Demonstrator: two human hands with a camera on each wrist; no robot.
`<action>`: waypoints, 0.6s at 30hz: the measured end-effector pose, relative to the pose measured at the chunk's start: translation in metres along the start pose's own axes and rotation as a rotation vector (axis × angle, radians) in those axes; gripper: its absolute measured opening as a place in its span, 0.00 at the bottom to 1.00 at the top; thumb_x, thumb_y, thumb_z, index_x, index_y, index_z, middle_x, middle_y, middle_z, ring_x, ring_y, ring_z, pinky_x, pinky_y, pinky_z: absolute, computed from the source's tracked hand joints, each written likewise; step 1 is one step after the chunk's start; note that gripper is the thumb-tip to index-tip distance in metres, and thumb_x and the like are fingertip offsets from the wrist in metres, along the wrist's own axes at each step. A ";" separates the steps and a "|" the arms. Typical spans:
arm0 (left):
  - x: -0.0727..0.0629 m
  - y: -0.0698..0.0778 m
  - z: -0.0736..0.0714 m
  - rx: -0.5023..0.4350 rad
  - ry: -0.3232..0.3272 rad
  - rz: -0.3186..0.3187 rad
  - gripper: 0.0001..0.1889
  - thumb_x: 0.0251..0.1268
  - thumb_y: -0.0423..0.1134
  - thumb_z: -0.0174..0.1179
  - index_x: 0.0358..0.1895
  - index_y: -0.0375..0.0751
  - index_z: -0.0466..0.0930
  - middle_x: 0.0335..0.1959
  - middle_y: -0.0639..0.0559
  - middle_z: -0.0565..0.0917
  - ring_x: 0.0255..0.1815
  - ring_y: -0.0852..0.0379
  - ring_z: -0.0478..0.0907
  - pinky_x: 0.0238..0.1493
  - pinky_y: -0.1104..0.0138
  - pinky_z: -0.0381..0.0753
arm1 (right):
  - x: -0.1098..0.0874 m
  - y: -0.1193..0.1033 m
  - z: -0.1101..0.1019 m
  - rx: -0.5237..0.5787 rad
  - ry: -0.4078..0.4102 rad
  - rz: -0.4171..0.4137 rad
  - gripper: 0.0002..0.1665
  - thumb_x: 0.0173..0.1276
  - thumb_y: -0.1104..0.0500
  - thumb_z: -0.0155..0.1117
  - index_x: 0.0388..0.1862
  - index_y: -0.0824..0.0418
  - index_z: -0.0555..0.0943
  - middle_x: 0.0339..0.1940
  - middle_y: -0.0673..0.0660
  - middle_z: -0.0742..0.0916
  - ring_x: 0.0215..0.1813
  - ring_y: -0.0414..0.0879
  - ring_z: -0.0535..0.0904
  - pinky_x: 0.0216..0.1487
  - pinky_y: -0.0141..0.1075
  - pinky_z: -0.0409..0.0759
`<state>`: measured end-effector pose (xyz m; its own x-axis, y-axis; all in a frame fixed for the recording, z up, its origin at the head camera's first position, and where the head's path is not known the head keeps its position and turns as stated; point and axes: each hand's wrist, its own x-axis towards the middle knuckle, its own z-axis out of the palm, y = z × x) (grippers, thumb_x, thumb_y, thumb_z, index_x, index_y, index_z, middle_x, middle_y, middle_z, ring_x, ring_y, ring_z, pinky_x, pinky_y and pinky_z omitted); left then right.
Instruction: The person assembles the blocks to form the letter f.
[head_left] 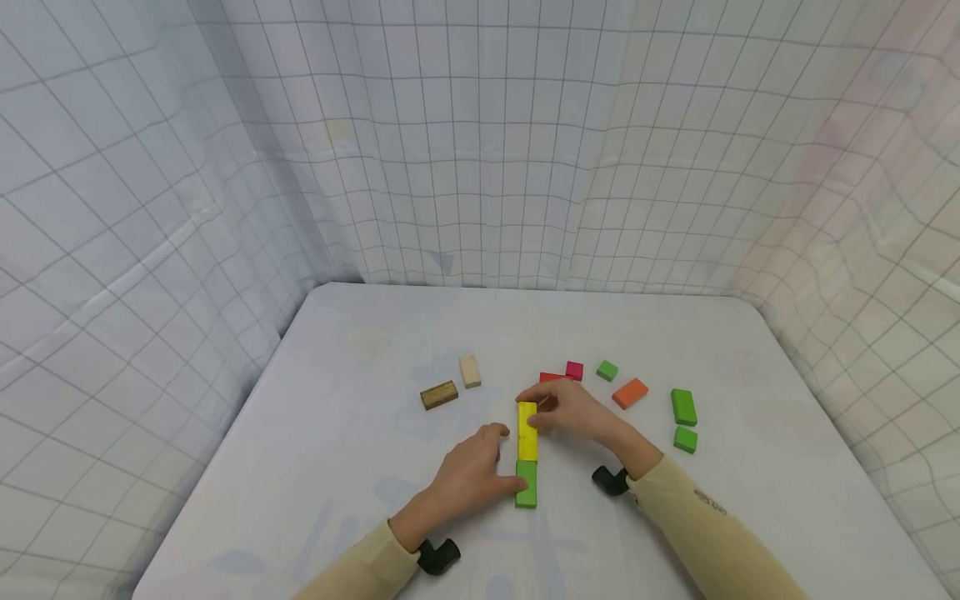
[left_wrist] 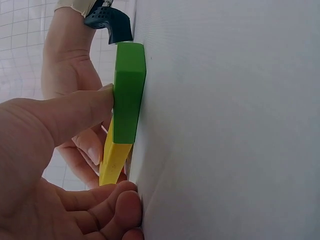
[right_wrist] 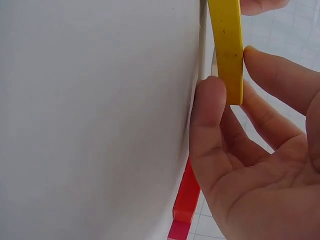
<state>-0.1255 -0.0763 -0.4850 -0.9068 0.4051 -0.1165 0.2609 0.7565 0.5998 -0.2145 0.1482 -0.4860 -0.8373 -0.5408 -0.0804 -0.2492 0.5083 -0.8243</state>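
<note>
On the white table (head_left: 337, 442), the left hand (head_left: 467, 471), loosely spread, rests its thumb on a green block (head_left: 527, 497) meeting end to end the yellow block (head_left: 528, 446) whose far end the right hand (head_left: 576, 410) pinches.

Person, both hands bare: left hand (head_left: 465, 477), right hand (head_left: 576, 410). Long sleeves, pale khaki-beige, plain cloth; left sleeve (head_left: 362, 568) and right sleeve (head_left: 716, 529) match, each reaching the wrist. Right one carries a small dark marking (head_left: 708, 502) on the forearm, too small to read. Dark fitting at each cuff: left wrist fitting (head_left: 438, 557) black, elbow-shaped, rounded end; right wrist fitting (head_left: 611, 481) similar. Left wrist view shows the latter near-black with a blue-green cast, curved, its surface dotted, bright metallic bit (left_wrist: 107, 3) beside the cuff.
</note>
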 end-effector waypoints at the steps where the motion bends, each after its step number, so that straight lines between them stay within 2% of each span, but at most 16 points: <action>1: 0.000 0.000 0.000 0.000 -0.001 -0.001 0.41 0.53 0.56 0.75 0.64 0.38 0.69 0.31 0.56 0.71 0.27 0.59 0.70 0.27 0.68 0.71 | -0.001 0.000 0.001 -0.009 0.002 -0.004 0.21 0.66 0.59 0.73 0.58 0.53 0.85 0.47 0.45 0.85 0.45 0.46 0.79 0.46 0.39 0.80; 5: 0.000 0.000 0.000 0.003 0.001 0.006 0.40 0.54 0.57 0.75 0.64 0.38 0.70 0.31 0.56 0.71 0.27 0.59 0.70 0.27 0.68 0.71 | -0.005 -0.003 0.004 -0.036 -0.003 -0.002 0.26 0.63 0.58 0.75 0.61 0.54 0.83 0.41 0.47 0.85 0.42 0.47 0.79 0.43 0.40 0.81; 10: 0.000 -0.001 -0.001 0.007 0.007 0.010 0.40 0.54 0.57 0.75 0.64 0.38 0.70 0.30 0.56 0.71 0.26 0.59 0.69 0.26 0.68 0.70 | -0.010 -0.005 0.008 -0.022 -0.021 0.038 0.35 0.60 0.58 0.78 0.67 0.54 0.79 0.33 0.51 0.85 0.35 0.47 0.81 0.40 0.40 0.81; 15: 0.001 -0.003 0.000 -0.002 0.012 0.015 0.41 0.54 0.57 0.75 0.64 0.38 0.69 0.31 0.56 0.71 0.26 0.59 0.69 0.26 0.68 0.68 | -0.017 -0.007 0.012 0.012 -0.032 0.031 0.40 0.59 0.60 0.79 0.71 0.58 0.75 0.41 0.51 0.85 0.34 0.46 0.83 0.41 0.39 0.82; 18: 0.001 -0.004 0.001 -0.009 0.011 0.022 0.41 0.54 0.58 0.75 0.65 0.38 0.69 0.31 0.56 0.71 0.26 0.59 0.68 0.26 0.68 0.68 | -0.021 -0.008 0.015 0.003 -0.032 0.017 0.42 0.57 0.62 0.79 0.72 0.60 0.74 0.50 0.52 0.82 0.35 0.45 0.82 0.40 0.37 0.82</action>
<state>-0.1272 -0.0787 -0.4885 -0.9044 0.4160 -0.0947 0.2777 0.7426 0.6094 -0.1878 0.1453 -0.4863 -0.8253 -0.5535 -0.1118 -0.2341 0.5156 -0.8242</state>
